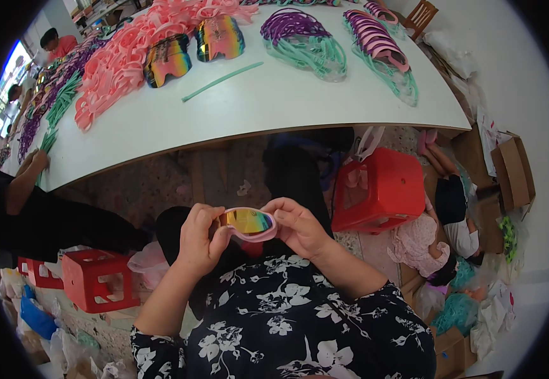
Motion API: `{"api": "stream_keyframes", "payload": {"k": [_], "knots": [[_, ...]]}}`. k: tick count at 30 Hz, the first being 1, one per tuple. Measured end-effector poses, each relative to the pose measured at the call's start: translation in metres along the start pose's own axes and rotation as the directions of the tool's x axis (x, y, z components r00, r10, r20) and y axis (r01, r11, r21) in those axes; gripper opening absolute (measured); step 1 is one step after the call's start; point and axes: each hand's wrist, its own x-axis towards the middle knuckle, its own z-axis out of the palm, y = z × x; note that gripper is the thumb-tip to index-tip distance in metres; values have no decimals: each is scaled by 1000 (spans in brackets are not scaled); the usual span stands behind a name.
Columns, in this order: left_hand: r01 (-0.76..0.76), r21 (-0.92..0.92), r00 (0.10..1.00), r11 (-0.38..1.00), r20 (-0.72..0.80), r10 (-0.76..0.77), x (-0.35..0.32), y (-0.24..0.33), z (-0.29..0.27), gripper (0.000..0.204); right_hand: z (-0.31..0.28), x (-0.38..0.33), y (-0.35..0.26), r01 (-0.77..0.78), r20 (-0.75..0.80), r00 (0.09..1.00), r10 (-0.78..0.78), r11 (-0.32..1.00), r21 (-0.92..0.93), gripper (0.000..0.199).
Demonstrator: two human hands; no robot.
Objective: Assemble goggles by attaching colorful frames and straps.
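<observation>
- The left hand's [200, 240] fingers are closed around the left end of a pair of pink-framed goggles [249, 222], with the thumb below.
- The right hand [303, 228] has hold of the other end, its thumb and forefinger bent in against the frame; the rest of its grip cannot be told fully.
- The goggles lie between the two hands, well below the edge of the bench and above the person's lap, their mirrored lens shining yellow, green and orange.
- Just below the hands is the person's black floral top [280, 316].
- Beyond the hands stands the white bench [236, 120], with a green strip [224, 81] lying slantwise on it.
- Behind the strip are two loose mirrored lenses, a left one [167, 60] and a right one [220, 39], beside a large heap of pink frames [113, 69].
- To the right lie a bundle of purple and green straps [312, 50] and, farther right, a row of pink-and-purple pieces [382, 44] with green straps.
- At the bench's left end, a co-worker's hand [33, 165] touches green strips [47, 142].
- On the floor are a red stool [378, 196] to the right and another red stool [97, 281] to the left.
</observation>
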Motion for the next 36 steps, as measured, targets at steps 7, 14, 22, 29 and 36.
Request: {"api": "stream_keyframes", "payload": {"k": [7,14,22,29,36], "knots": [[40,-16,998,999,-55,-41,-3,-4,5,32,5,-14,7,4,-53,999,4,990,138,29],[49,71,996,996,-74,-43,-4,-5,11,30,9,-13,8,97,-80,993,-91,992,75,32],[-5,194,988,981,-148,34,-20,-3,14,39,21,-17,14,211,-42,974,-221,962,-174,40],[-40,218,980,975,-184,81,-23,-10,19,42,23,-17,2,122,-37,992,-120,991,51,33],[31,105,971,994,-240,-5,-22,-6,27,40,21,-14,16,202,-69,972,-225,949,-243,40]]}}
